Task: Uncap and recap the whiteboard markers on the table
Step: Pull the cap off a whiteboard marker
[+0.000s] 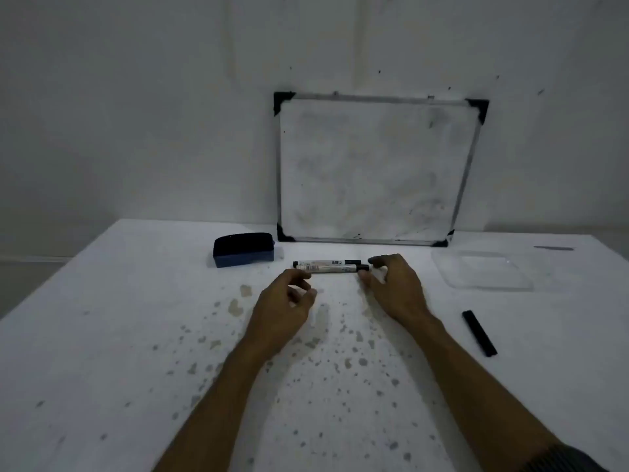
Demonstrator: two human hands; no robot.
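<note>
Both hands rest on the table (136,335), left hand (284,303) loosely curled and empty, right hand (396,287) pinching the near marker's (328,268) capped end.

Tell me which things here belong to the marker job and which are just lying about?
Job: two markers, side by side; left hand and right hand at their ends.

Lying about: eraser, whiteboard, clear lid, black stick.

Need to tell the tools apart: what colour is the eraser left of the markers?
Blue body with a black felt top, seen in the head view.
</note>
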